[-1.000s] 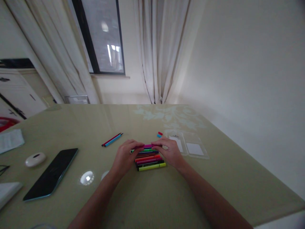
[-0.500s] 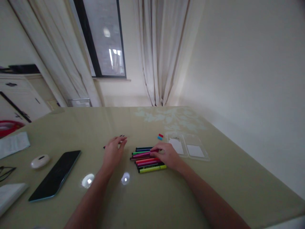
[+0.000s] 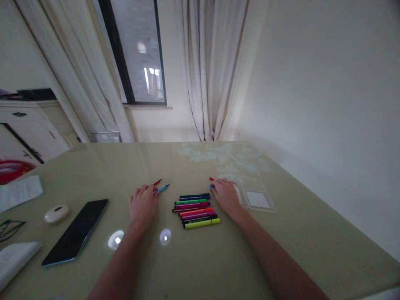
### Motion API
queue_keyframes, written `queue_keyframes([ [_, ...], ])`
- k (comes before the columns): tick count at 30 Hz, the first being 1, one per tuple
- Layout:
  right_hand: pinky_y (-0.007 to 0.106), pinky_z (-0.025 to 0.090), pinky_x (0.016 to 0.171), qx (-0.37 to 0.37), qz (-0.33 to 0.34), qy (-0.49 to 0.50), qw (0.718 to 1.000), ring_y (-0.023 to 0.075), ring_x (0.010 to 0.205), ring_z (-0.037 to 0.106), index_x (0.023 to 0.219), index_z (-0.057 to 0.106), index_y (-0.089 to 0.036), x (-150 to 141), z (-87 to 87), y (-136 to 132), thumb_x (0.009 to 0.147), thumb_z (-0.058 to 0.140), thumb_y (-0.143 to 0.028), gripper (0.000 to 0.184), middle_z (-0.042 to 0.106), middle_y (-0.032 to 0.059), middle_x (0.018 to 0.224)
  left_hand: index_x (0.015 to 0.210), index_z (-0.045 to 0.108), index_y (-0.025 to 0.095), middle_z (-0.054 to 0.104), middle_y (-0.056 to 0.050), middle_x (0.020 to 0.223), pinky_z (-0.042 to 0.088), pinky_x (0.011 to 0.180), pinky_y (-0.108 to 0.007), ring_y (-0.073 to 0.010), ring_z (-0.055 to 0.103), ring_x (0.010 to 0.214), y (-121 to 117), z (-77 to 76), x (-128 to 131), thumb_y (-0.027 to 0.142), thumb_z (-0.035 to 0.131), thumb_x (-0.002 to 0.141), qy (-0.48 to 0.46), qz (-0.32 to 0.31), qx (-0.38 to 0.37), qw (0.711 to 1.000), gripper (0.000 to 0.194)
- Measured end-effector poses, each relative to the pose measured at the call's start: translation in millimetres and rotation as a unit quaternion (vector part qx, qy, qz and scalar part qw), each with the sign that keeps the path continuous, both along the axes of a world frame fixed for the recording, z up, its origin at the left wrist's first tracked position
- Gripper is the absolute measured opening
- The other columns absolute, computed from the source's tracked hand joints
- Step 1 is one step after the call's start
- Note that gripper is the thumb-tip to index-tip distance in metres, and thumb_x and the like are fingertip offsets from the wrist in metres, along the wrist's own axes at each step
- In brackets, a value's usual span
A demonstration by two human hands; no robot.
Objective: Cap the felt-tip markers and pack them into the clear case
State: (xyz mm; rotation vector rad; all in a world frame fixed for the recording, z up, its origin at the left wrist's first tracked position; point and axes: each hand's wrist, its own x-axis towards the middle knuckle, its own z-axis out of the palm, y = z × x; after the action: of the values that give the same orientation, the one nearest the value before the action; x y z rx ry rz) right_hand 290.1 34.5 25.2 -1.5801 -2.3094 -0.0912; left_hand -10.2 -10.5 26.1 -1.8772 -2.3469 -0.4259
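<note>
My left hand [image 3: 143,204] is closed around the uncapped blue marker [image 3: 163,188], whose tip points right. Behind those fingers lies an uncapped red marker [image 3: 158,182], mostly hidden by the hand. My right hand [image 3: 225,195] has its fingertips closed at the small blue cap [image 3: 212,186], which is largely covered. Just beyond the fingertips sits a red cap [image 3: 211,179]. Between the hands, several capped markers [image 3: 195,211] lie side by side in a rough row, with yellow-green nearest me and black and dark blue at the far end.
An open clear plastic case [image 3: 273,207] with white paper inserts lies right of my right hand. To the left are a black tablet or phone [image 3: 76,231], a white rounded case [image 3: 56,213], glasses [image 3: 11,229] and a white box [image 3: 17,260]. A wall borders the table's right side.
My right hand has left the marker row and moved up and right to the caps. My left hand has shifted slightly left and down, and the blue and red tips now show.
</note>
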Motion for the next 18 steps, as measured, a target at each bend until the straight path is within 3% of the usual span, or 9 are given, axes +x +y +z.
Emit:
queue_keyframes([
  [5, 0.036, 0.046, 0.087, -0.013, -0.011, 0.048, 0.999, 0.0269, 0.097, 0.067, 0.098, 0.07, -0.02, -1.0, 0.9, -1.2, 0.092, 0.064, -0.017, 0.009, 0.076, 0.0112, 0.102, 0.108, 0.065, 0.019, 0.075, -0.012, 0.107, 0.048, 0.09, -0.043, -0.031, 0.068, 0.103, 4.1, -2.9, 15.0, 0.029, 0.044, 0.101, -0.109, -0.064, 0.016, 0.992, 0.025],
  [8, 0.035, 0.049, 0.088, -0.016, 0.019, 0.17, 0.985, 0.0243, 0.095, 0.068, 0.099, 0.07, -0.018, -1.0, 1.7, -3.7, 0.088, 0.065, -0.016, 0.012, 0.075, 0.01, 0.102, 0.109, 0.065, 0.02, 0.076, -0.009, 0.105, 0.051, 0.088, -0.038, -0.0266, 0.071, 0.098, 4.6, -2.1, 28.8, 0.032, 0.053, 0.096, -0.241, -0.153, 0.048, 0.957, 0.021],
  [13, 0.032, 0.055, 0.078, -0.093, 0.105, 0.435, 0.889, 0.0193, 0.083, 0.069, 0.1, 0.071, -0.019, -3.6, 9.6, -14.5, 0.089, 0.066, -0.029, 0.016, 0.074, 0.0059, 0.095, 0.109, 0.072, 0.024, 0.077, -0.005, 0.104, 0.053, 0.089, -0.037, -0.024, 0.07, 0.097, -3.0, 5.6, 47.4, 0.037, 0.06, 0.092, -0.341, -0.24, 0.087, 0.905, 0.024],
  [18, 0.031, 0.057, 0.077, -0.132, 0.145, 0.514, 0.835, 0.019, 0.085, 0.07, 0.1, 0.076, -0.021, -4.6, 12.4, -18.3, 0.087, 0.074, -0.039, 0.022, 0.073, 0.0052, 0.094, 0.103, 0.075, 0.025, 0.077, -0.004, 0.099, 0.053, 0.087, -0.035, -0.0226, 0.07, 0.093, -9.4, 13.3, 54.4, 0.036, 0.062, 0.091, -0.353, -0.264, 0.101, 0.892, 0.021],
])
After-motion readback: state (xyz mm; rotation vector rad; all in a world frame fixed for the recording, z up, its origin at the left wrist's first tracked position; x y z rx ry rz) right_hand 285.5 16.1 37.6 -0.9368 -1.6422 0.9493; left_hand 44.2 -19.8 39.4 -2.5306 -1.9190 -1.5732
